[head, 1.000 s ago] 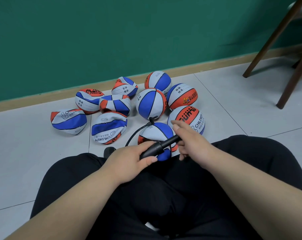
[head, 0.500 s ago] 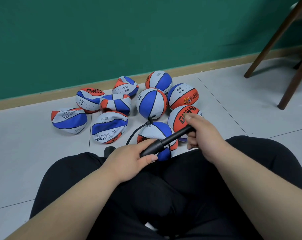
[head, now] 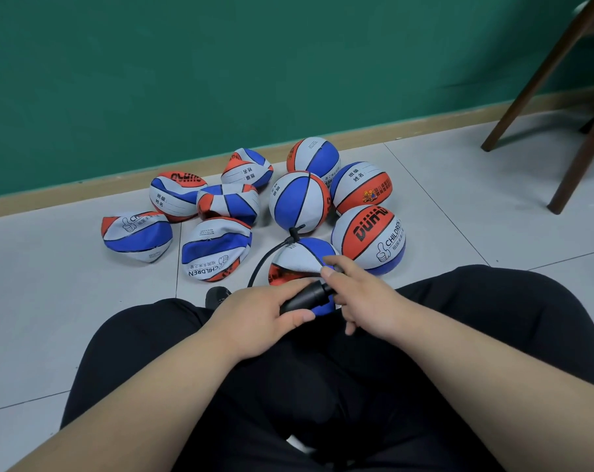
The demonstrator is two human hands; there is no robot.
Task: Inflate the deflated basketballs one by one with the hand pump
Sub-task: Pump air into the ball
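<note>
A: How is the hand pump (head: 306, 298) held?
B: Its barrel is gripped by the left hand (head: 261, 315); the handle, close against the barrel, is clasped by the right hand (head: 363, 301).
A: And the ball?
B: A half-limp basketball (head: 299, 260) lies just beyond the pump; the hose (head: 261, 258) seems to be plugged in there, though the valve is poorly seen. Full, straight strokes are advised, the barrel held steady.

Balls (head: 299, 202) crowd straight ahead; bare tile (head: 50, 301) L; chair legs (head: 525, 97) block far R.
</note>
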